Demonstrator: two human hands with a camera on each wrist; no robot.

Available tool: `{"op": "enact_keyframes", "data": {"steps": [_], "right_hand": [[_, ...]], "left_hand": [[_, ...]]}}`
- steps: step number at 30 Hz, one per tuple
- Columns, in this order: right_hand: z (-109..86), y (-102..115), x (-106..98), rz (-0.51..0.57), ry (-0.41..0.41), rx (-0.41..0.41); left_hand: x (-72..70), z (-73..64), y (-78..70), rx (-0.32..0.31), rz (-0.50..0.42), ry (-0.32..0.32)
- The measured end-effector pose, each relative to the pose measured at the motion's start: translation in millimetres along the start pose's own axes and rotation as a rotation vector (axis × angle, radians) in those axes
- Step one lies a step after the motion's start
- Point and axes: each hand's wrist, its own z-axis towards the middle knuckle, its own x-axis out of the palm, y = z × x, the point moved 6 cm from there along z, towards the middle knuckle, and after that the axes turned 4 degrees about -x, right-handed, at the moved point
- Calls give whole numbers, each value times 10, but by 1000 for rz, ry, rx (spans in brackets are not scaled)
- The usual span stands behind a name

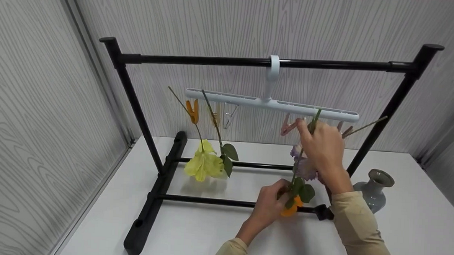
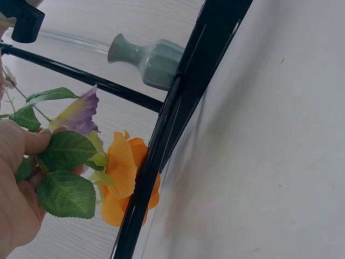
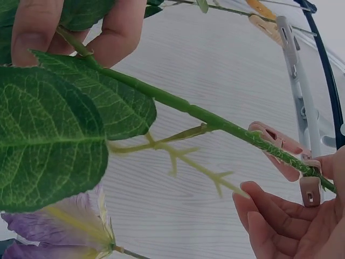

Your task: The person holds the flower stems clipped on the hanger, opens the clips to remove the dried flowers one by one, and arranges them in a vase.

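Observation:
In the head view, my left hand (image 1: 269, 202) pinches an artificial orange flower (image 2: 121, 167) by its stem, close to the leaves (image 2: 67, 194). The bloom hangs downward. Its green stem (image 3: 178, 102) runs up to my right hand (image 1: 324, 147), just under the pale blue clip hanger (image 1: 232, 99). There, my right fingers hold a pinkish-brown clothespin (image 3: 310, 191) at the stem's upper end; the hand partly hides the grip. Behind the right hand hangs a purple flower (image 1: 305, 165). A yellow flower (image 1: 204, 163) hangs from an orange clothespin (image 1: 192, 111) on the left.
The hanger hooks over a black rack (image 1: 207, 60) standing on a white table (image 1: 191, 233). A grey-green vase (image 1: 373, 191) stands beside the rack at right. A pink clothespin (image 1: 287, 128) hangs left of my right hand. Another leafy stem (image 1: 212, 115) hangs beside the yellow flower.

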Motion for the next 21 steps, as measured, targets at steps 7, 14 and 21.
{"op": "enact_keyframes", "data": {"steps": [7,14,21], "right_hand": [[-6,-16,15,16,-9,-23],[-43,-59,52,55,18,-5],[-131,-129,109,310,92,69]], "left_hand": [[19,-8,2,37,-15,26],[8,-5,-1,54,-6,8],[-123,19,0,37,3,-72]]}}
